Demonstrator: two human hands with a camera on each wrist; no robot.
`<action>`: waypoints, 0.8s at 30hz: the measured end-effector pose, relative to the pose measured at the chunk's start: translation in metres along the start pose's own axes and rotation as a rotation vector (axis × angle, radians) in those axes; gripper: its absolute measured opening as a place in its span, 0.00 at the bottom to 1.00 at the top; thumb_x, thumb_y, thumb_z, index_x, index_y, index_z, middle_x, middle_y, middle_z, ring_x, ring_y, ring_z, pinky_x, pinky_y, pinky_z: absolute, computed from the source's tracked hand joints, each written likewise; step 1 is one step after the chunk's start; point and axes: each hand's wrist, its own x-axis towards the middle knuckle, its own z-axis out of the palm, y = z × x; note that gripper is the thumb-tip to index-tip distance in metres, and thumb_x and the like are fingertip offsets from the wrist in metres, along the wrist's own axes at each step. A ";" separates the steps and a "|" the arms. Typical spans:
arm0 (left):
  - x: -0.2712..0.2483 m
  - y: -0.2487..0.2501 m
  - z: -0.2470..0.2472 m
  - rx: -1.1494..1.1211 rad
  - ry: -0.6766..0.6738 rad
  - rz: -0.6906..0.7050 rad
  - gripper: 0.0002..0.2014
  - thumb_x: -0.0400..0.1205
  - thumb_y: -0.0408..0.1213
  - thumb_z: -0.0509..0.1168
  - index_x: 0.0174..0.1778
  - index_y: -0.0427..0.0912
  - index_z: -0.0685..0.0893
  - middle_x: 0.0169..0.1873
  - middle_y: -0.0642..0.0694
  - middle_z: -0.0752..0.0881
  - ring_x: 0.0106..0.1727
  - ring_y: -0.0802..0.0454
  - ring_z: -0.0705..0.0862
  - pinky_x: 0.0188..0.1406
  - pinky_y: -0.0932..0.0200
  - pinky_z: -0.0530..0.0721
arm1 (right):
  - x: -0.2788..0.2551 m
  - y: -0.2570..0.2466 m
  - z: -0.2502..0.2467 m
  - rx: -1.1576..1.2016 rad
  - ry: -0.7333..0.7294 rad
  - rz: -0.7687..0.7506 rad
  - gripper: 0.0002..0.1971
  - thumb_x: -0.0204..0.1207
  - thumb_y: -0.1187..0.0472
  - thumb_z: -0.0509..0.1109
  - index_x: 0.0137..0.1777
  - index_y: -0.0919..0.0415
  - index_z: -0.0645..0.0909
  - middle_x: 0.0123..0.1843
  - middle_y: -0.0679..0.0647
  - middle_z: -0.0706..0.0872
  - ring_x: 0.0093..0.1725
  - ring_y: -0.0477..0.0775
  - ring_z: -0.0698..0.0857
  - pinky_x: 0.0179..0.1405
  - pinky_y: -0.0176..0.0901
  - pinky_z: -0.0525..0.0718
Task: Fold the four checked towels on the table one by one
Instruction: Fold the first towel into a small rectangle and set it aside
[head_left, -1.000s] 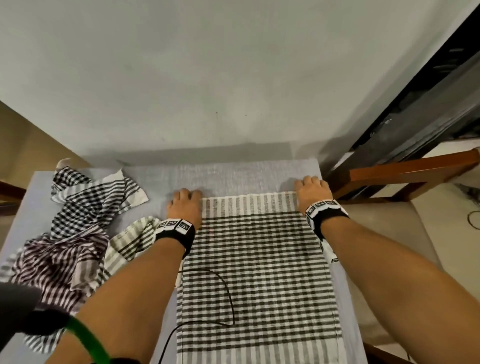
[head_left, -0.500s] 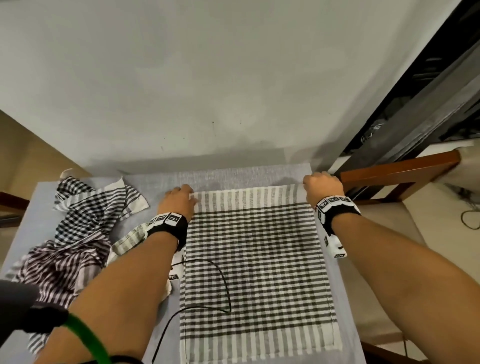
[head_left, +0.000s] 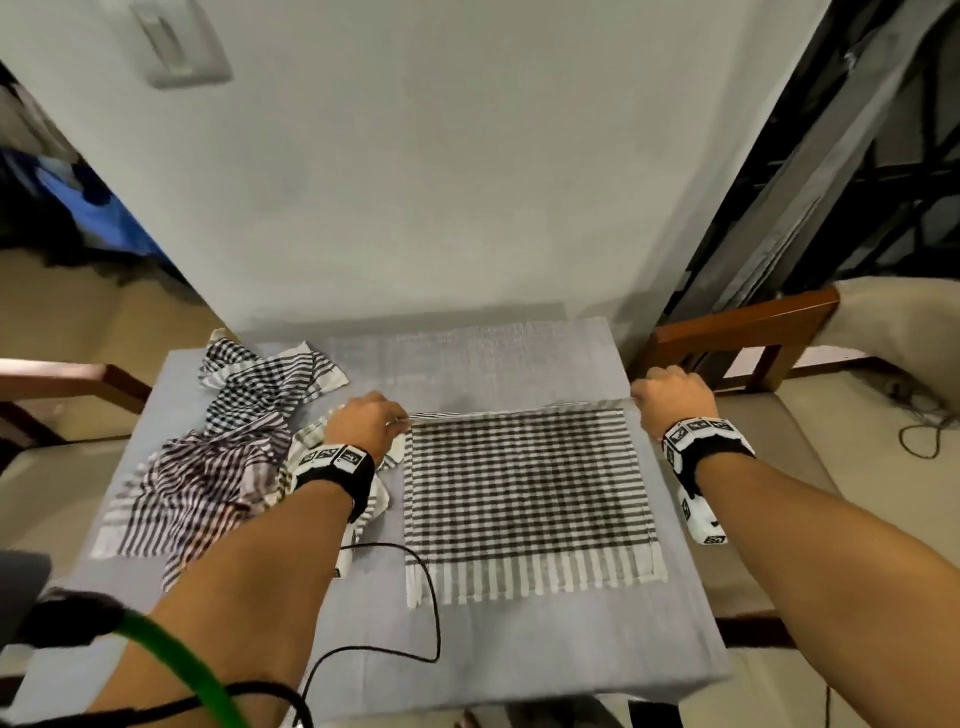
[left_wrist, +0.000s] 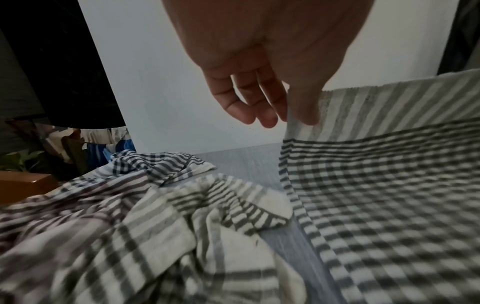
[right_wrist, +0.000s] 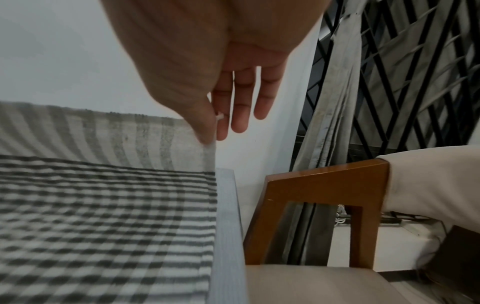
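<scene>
A grey-and-white checked towel (head_left: 524, 493) lies spread on the grey table (head_left: 519, 644), its far striped edge lifted off the surface. My left hand (head_left: 363, 423) pinches the towel's far left corner (left_wrist: 301, 117) between thumb and fingers. My right hand (head_left: 670, 400) pinches the far right corner (right_wrist: 207, 142) the same way. The other checked towels (head_left: 208, 457) lie crumpled in a heap on the table's left side, also in the left wrist view (left_wrist: 130, 226).
A wooden chair (head_left: 737, 332) with a cream cushion stands close to the table's right edge (right_wrist: 226, 226). A white wall (head_left: 441, 182) rises right behind the table. A black cable (head_left: 415, 597) trails over the towel's near left corner.
Both hands went from lying at the towel's far corners to pinching them and lifting the far edge, drawing it toward me. The striped far border has risen off the table.
</scene>
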 end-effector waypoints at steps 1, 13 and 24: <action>-0.015 -0.001 0.003 0.006 -0.023 0.015 0.09 0.81 0.47 0.70 0.52 0.49 0.92 0.51 0.45 0.86 0.53 0.41 0.85 0.49 0.47 0.84 | -0.017 0.000 0.001 -0.002 -0.005 0.004 0.12 0.75 0.64 0.67 0.56 0.53 0.86 0.52 0.54 0.83 0.58 0.61 0.79 0.57 0.55 0.78; -0.176 0.014 0.075 0.028 -0.130 0.100 0.08 0.83 0.45 0.67 0.52 0.52 0.92 0.51 0.45 0.84 0.57 0.41 0.81 0.48 0.47 0.85 | -0.178 -0.020 0.044 0.052 -0.138 0.125 0.14 0.76 0.61 0.65 0.55 0.47 0.87 0.55 0.49 0.86 0.58 0.56 0.83 0.56 0.46 0.80; -0.210 0.015 0.119 0.166 -0.208 -0.004 0.15 0.86 0.42 0.62 0.68 0.53 0.83 0.62 0.45 0.82 0.62 0.39 0.78 0.51 0.45 0.85 | -0.205 -0.032 0.099 0.093 -0.252 0.116 0.09 0.77 0.62 0.66 0.49 0.50 0.86 0.54 0.50 0.86 0.51 0.57 0.87 0.47 0.49 0.88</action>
